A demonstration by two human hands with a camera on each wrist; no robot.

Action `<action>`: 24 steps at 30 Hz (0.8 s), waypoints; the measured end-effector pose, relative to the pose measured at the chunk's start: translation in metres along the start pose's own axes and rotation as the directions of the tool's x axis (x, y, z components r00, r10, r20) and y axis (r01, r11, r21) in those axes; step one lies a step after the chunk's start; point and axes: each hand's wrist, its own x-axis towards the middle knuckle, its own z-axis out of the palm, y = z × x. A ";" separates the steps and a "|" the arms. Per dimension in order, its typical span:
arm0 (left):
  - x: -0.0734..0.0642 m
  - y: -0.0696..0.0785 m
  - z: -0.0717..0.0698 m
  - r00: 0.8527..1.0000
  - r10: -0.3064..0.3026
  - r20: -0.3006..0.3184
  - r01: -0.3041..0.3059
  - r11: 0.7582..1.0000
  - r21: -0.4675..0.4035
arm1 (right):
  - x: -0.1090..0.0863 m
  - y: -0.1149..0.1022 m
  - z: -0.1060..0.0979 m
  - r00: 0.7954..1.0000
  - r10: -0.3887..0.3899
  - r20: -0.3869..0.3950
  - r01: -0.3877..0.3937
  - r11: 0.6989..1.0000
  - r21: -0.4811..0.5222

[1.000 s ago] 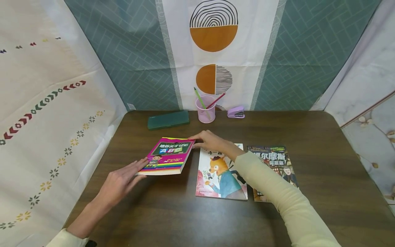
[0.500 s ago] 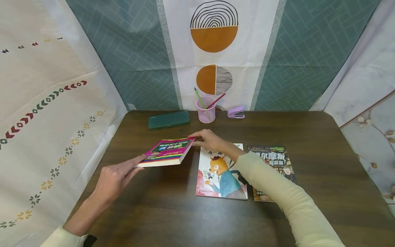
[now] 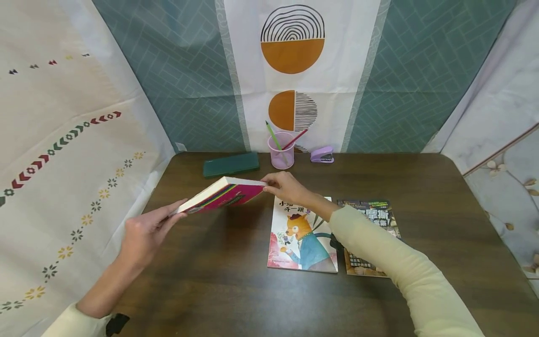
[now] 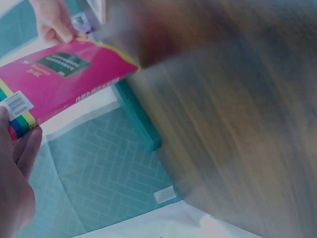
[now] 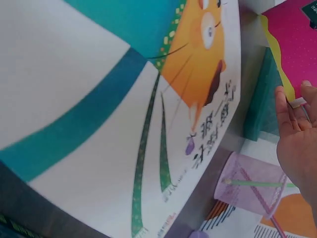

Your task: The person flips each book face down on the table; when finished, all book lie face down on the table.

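Observation:
A thick pink paperback book (image 3: 242, 194) is held up in a steep tilt above the left half of the table, its white page edges facing upward. My left hand (image 3: 145, 229) pinches its left corner between thumb and fingers, while my right hand (image 3: 288, 187) pinches the opposite corner. In the left wrist view, a pink cover (image 4: 64, 74) with a barcode and striped band shows. Under my right forearm lies a picture book (image 3: 301, 241) with an orange animal in a blue coat. Beside it a dark comic-style book (image 3: 366, 262) is partly hidden by my sleeve.
Along the back edge stand a dark green flat case (image 3: 231, 164), a pink mesh cup (image 3: 282, 159) with a green and a red pencil, and a purple stapler (image 3: 322, 154). Patterned cloth hangs behind the brown table (image 3: 252, 304) and on both sides.
The pink book has been raised and turned from nearly flat, its cover swinging out of sight from above. My left hand moved left and a little upward; my right hand rose slightly.

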 end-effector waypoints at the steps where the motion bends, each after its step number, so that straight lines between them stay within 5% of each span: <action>1: 0.001 0.000 -0.002 1.000 -0.025 0.004 0.025 1.000 -0.010 | -0.001 -0.002 -0.001 1.000 0.010 0.000 -0.010 1.000 0.005; 6: 0.003 0.003 -0.009 0.989 -0.144 0.030 0.146 0.986 -0.086 | -0.005 -0.010 -0.009 0.999 0.048 0.008 -0.048 0.998 0.026; 18: 0.010 0.007 -0.010 0.952 -0.300 0.056 0.305 0.936 -0.174 | -0.025 -0.018 -0.025 0.993 0.114 -0.030 -0.110 0.985 0.130; 24: 0.009 0.009 -0.008 0.914 -0.397 0.085 0.406 0.888 -0.217 | -0.027 -0.021 -0.030 0.981 0.181 -0.064 -0.159 0.953 0.256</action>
